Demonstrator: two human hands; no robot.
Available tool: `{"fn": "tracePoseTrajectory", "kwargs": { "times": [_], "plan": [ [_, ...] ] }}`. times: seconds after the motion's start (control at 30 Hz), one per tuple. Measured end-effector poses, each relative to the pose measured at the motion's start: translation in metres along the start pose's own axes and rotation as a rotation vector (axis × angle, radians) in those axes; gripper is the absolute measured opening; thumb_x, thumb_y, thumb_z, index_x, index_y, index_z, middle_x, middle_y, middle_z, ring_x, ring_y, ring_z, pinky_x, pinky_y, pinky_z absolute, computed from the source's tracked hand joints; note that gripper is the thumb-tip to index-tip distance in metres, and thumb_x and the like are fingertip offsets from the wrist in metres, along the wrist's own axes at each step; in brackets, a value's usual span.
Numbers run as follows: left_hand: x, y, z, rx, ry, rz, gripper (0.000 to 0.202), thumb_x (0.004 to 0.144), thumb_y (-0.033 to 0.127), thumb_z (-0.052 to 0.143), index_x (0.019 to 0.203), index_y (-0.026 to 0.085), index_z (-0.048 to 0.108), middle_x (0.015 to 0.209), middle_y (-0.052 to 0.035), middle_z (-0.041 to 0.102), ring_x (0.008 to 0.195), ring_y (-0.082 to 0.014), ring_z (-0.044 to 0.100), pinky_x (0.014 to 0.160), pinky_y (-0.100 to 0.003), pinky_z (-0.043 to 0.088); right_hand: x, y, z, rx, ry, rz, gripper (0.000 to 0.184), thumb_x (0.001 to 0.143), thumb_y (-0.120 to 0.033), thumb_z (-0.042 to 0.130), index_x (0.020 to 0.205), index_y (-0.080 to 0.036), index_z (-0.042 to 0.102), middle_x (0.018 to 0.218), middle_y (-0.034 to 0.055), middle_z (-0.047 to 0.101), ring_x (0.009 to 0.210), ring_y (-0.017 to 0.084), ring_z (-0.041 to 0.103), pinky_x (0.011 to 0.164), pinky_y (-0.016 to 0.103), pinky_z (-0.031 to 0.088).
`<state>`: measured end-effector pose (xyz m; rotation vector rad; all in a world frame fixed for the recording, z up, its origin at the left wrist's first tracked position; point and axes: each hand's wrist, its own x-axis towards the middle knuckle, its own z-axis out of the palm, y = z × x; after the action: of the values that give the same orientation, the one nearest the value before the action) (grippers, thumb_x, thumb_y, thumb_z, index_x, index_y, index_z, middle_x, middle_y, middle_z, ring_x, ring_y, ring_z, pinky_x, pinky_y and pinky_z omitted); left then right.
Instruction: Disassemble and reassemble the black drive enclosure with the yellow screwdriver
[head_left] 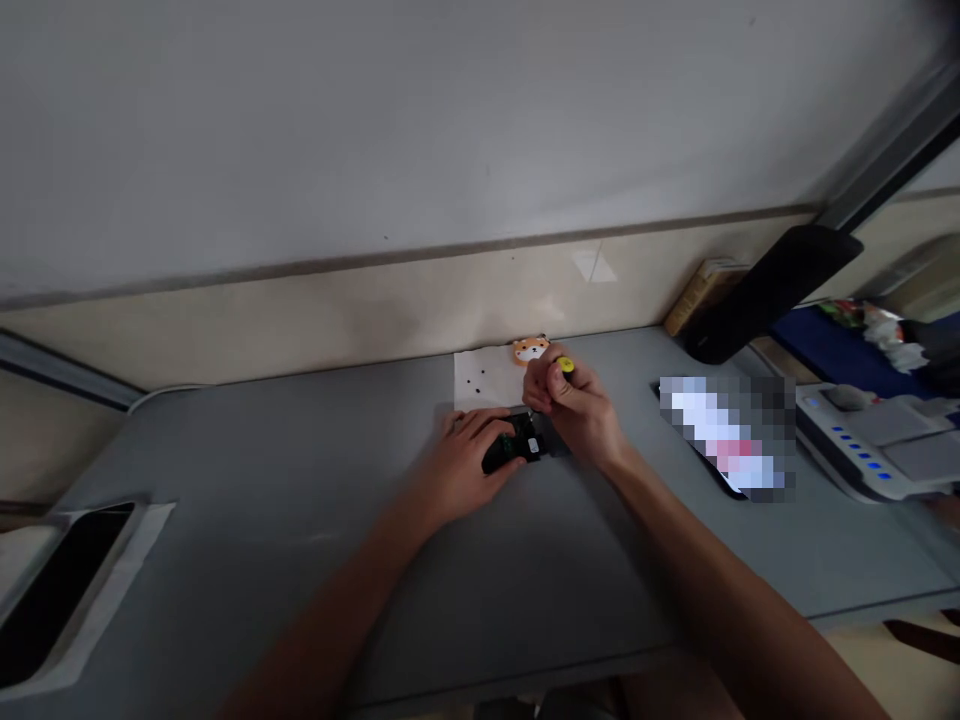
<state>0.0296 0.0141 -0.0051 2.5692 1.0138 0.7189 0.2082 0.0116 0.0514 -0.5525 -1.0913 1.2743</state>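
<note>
My left hand (474,462) lies over a small dark device with a green circuit board (520,440), gripping its sides against the desk with fingers and thumb. In my right hand (577,405), a screwdriver with a yellow-ended black handle (566,368) is held in closed fingers, just above the board's right end. The fingers hide most of its shaft, so I cannot tell whether the tip touches the board. Behind the hands, a white paper sheet (491,375) carries several tiny dark pieces, too small to name. An orange-and-white animal-face item (531,350) sits at that sheet's far edge.
A lit phone (705,440) lies right of my right hand, beside a white device with blue lights (862,450). A black cylinder (772,295) leans by a yellowish box (701,295) at the wall. A dark-screened tablet or phone (67,590) rests at the left of the grey desk (300,480).
</note>
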Motion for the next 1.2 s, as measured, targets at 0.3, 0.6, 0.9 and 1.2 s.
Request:
{"fn": "tracePoseTrajectory", "kwargs": {
  "times": [0.3,0.6,0.9,1.2],
  "plan": [
    [0.0001,0.0002,-0.0009,0.010,-0.016,0.014,0.017,0.095,0.031,0.068,0.110,0.025,0.064,0.130,-0.0064,0.070,0.123,-0.0257,0.064,0.110,-0.048,0.044,-0.0020,0.0025,-0.0008,-0.012,0.009,0.016,0.044,0.083,-0.054,0.077,0.071,-0.023,0.049,0.065,-0.0052,0.037,0.057,0.011,0.030,0.056,0.031,0.024],
    [0.0000,0.0006,0.0003,0.043,0.008,0.022,0.014,0.096,0.034,0.066,0.108,0.025,0.065,0.130,-0.0070,0.070,0.122,-0.0266,0.065,0.110,-0.050,0.043,0.0001,0.0042,-0.0028,-0.045,0.013,-0.012,0.037,0.088,-0.058,0.070,0.082,-0.024,0.058,0.071,-0.0033,0.044,0.061,0.012,0.039,0.060,0.031,0.032],
    [-0.0007,0.0018,-0.0020,0.054,-0.002,0.031,0.017,0.096,0.033,0.064,0.111,0.025,0.065,0.130,-0.0086,0.069,0.123,-0.0277,0.064,0.110,-0.051,0.042,-0.0008,0.0003,-0.0073,-0.134,0.085,0.028,0.048,0.080,-0.054,0.081,0.077,-0.024,0.044,0.074,-0.0068,0.054,0.052,0.008,0.050,0.055,0.027,0.042],
    [-0.0002,0.0038,-0.0039,0.035,-0.025,0.006,0.020,0.094,0.031,0.066,0.112,0.024,0.062,0.130,-0.0103,0.069,0.125,-0.0298,0.062,0.110,-0.052,0.043,0.0039,0.0009,-0.0064,-0.004,0.147,0.075,0.050,0.087,-0.074,0.060,0.094,-0.024,0.065,0.073,-0.0022,0.050,0.062,0.013,0.048,0.061,0.030,0.044]
  ]
}}
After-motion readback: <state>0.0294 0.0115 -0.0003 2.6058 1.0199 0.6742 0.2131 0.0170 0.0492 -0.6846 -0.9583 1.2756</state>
